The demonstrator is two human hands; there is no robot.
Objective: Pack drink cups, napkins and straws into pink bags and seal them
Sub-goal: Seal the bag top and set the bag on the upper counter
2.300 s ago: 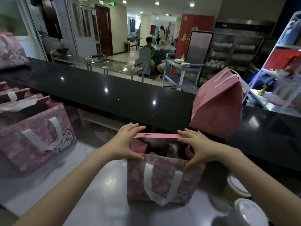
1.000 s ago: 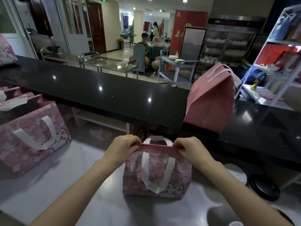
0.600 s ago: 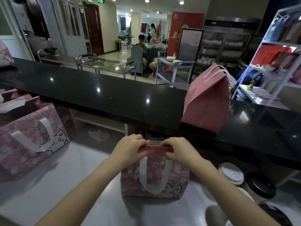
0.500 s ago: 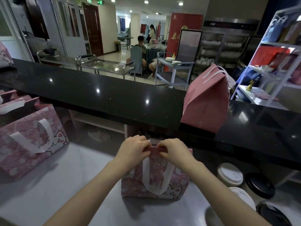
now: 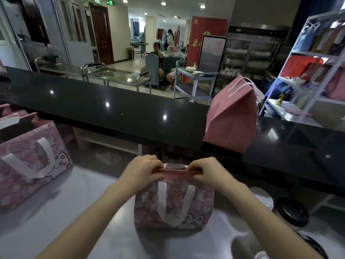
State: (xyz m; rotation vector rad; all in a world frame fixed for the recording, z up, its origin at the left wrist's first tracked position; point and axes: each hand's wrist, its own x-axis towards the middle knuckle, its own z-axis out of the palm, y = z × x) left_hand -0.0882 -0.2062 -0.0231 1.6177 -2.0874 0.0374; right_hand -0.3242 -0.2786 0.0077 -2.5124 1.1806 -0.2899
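Observation:
A small pink cat-print bag (image 5: 173,206) with white handles stands on the grey worktop (image 5: 56,221) right in front of me. Its top edge is folded over into a flat pink strip. My left hand (image 5: 141,169) pinches the left end of that strip and my right hand (image 5: 207,172) pinches the right end, fingers curled over the fold. The contents of the bag are hidden. A closed plain pink bag (image 5: 231,116) stands on the black counter (image 5: 112,109) behind, to the right.
Several open pink cat-print bags (image 5: 29,161) stand in a row at the left. Cup lids, one white (image 5: 265,199) and one black (image 5: 291,212), sit at the right below the counter. Behind the counter are steel trolleys, a metal shelf rack (image 5: 313,71) and seated people.
The open bag mouth has been pressed shut and its top folded down. My hands slid inward along the fold, then spread slightly apart, still pinching it.

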